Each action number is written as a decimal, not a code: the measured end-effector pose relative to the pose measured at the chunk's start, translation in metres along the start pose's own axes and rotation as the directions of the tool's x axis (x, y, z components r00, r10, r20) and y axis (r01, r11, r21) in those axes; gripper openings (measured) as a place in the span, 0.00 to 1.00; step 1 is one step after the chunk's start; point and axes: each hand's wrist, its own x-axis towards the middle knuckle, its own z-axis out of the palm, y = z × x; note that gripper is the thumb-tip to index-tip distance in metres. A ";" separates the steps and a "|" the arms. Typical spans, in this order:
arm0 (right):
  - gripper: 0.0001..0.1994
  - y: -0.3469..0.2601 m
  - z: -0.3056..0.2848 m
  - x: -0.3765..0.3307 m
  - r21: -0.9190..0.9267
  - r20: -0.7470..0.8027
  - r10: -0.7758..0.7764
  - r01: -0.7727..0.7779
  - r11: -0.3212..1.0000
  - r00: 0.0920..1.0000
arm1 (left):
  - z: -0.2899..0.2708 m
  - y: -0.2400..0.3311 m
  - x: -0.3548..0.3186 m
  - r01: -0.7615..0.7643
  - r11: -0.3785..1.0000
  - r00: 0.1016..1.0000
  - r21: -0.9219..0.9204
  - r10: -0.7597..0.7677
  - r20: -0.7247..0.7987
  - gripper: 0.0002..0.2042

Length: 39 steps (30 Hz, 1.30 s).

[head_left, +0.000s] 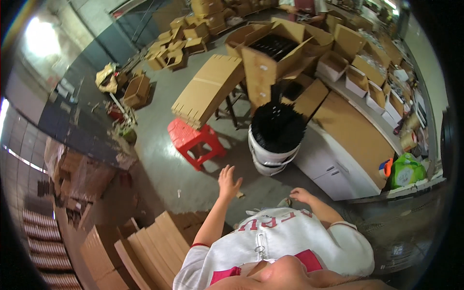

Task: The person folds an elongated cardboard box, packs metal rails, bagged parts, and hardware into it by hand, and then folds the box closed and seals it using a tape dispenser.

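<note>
My left hand (228, 181) is stretched out in front of me over the grey floor, fingers apart, holding nothing. It points toward a red plastic stool (195, 139) that carries a leaning stack of flat cardboard sheets (209, 89). My right hand (300, 195) hangs lower by my white shirt, loosely curled and holding nothing I can see. Ahead of it stands a white bucket (269, 157) packed with black rods (278, 126).
A white cabinet (328, 169) topped with a brown board stands on the right, with a green bag (405, 170) at its end. Open cartons (270, 46) sit behind the bucket, small white boxes (374, 94) along the right. Flat cardboard (145, 246) lies stacked at lower left.
</note>
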 end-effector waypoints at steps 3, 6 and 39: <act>0.17 0.051 -0.077 -0.009 -0.006 -0.286 0.057 -0.062 0.998 0.957 | 0.053 0.056 0.084 -0.131 0.981 0.989 -0.142 0.140 0.051 0.28; 0.12 0.106 -0.135 -0.019 0.044 -0.543 0.125 -0.120 0.992 0.831 | 0.105 0.082 0.162 -0.157 0.955 0.985 -0.251 0.171 0.035 0.22; 0.13 0.031 -0.349 -0.024 -0.078 -0.675 -0.010 -0.057 0.995 0.738 | 0.147 0.184 0.342 0.098 0.918 0.668 -0.385 -0.347 -0.658 0.08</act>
